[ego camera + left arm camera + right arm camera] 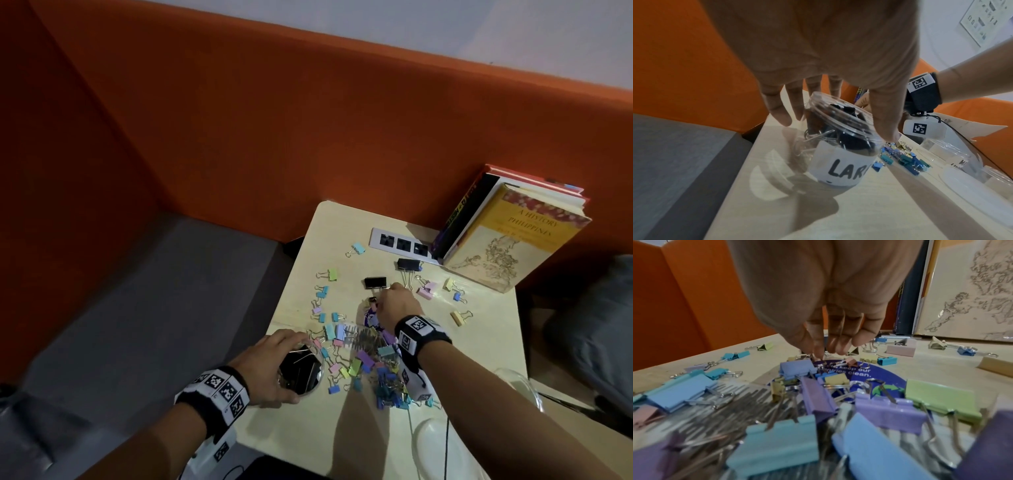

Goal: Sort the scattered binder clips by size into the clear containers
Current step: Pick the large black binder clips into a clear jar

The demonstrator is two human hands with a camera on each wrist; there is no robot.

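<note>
A clear jar point(303, 371) labelled "LAR…" point(840, 167) holds several black binder clips and sits tilted at the table's left edge. My left hand point(287, 368) grips its rim from above, fingers on one side and thumb on the other point(835, 127). Further back lie two large black clips point(375, 282) point(408, 264). My right hand point(378, 303) reaches down beside the nearer one, and its thumb and fingertips point(821, 356) pinch together on a wire handle. The fingers hide the clip body in the right wrist view. A heap of pastel clips point(370, 359) point(777, 443) lies between my hands.
Loose pastel clips are scattered over the small table point(486, 346). Books point(513, 236) lean at the back right behind a socket strip point(400, 241). Another clear container point(953, 155) and a white lid point(431, 442) sit at the near right. An orange partition encloses the back and left.
</note>
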